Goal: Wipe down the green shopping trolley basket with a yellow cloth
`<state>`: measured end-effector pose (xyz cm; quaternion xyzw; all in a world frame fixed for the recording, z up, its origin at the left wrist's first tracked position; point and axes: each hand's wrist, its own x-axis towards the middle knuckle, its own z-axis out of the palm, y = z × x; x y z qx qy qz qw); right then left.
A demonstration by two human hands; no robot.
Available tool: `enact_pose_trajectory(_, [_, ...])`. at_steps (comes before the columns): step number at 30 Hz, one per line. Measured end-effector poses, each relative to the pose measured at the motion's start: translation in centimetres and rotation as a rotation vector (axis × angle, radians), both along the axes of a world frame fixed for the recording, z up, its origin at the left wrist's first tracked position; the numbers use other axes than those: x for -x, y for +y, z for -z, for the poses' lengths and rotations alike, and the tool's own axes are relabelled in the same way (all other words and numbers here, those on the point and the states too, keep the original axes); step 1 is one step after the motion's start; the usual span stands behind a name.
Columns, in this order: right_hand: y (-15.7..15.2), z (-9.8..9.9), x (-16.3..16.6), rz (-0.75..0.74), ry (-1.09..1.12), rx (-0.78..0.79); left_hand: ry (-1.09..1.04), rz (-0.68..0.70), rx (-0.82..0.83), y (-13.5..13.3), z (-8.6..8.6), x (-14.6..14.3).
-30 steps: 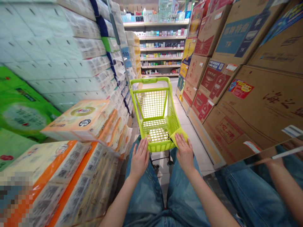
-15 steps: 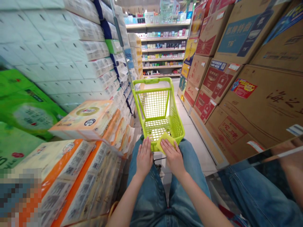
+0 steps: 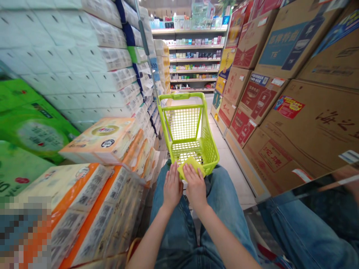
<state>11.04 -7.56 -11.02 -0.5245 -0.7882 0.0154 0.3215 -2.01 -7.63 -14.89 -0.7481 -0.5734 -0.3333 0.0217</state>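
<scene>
A lime-green plastic shopping basket (image 3: 211,144) with grid walls stands tilted between my knees, its inside facing up. My left hand (image 3: 172,185) holds the near left corner of its rim, fingers fairly straight over the edge and thumb out of sight. Beside it, my right hand (image 3: 195,183) presses a folded yellow cloth (image 3: 196,163) onto the near rim with its fingers laid over the cloth. The two hands are close together. Part of the near rim is hidden under the cloth and fingers.
Packs of tissue paper (image 3: 98,138) are stacked close on my left, with white packs (image 3: 70,59) behind. Cardboard cartons (image 3: 303,119) line the right side above a mirror-like panel (image 3: 308,216). Shelves of small goods (image 3: 193,59) stand at the far end of the tiled aisle.
My right hand has slid left along the near rim with the yellow cloth, closer to my left hand. My left hand has stayed at the basket's corner.
</scene>
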Motion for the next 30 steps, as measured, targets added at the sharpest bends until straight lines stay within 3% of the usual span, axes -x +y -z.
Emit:
enact_pose_trajectory(2, [-0.3, -0.1, 1.5, -0.048, 0.006, -0.006, 0.017, 0.001, 0.0, -0.1, 0.0, 0.2])
enact_pose_trajectory(5, [-0.2, 0.0, 0.3, -0.119, -0.024, -0.03, 0.064, -0.014, -0.016, -0.1, -0.2, 0.3])
enact_pose_trajectory(9, [0.7, 0.1, -6.0, -0.121, -0.063, -0.051, 0.088, -0.034, -0.03, -0.1, -0.4, -0.1])
enact_pose_trajectory(13, [2.4, 0.1, -11.1, 0.091, -0.02, -0.043, 0.073, -0.033, -0.027, 0.0, -0.5, -0.6])
enact_pose_trajectory(15, [2.7, 0.2, -10.5, 0.199, 0.012, -0.046, 0.062, -0.032, -0.028, 0.0, -0.5, -0.7])
enact_pose_trajectory(17, [2.2, 0.4, -7.4, 0.238, 0.037, -0.048, 0.044, -0.044, -0.026, 0.0, -0.4, -0.8])
enact_pose_trajectory(21, [0.1, 0.7, 0.5, 0.044, 0.046, -0.038, 0.013, -0.055, -0.021, 0.0, 0.1, -0.5])
enact_pose_trajectory(23, [-0.6, 0.7, 2.3, -0.022, 0.038, -0.04, 0.01, -0.051, -0.022, 0.0, 0.2, -0.2])
enact_pose_trajectory(26, [-0.9, 0.7, 0.7, -0.09, -0.001, -0.062, 0.009, -0.044, -0.029, 0.1, 0.2, 0.0])
enact_pose_trajectory(30, [0.1, 0.8, -6.0, -0.023, -0.033, -0.065, -0.007, -0.034, -0.046, 0.2, 0.1, -0.4])
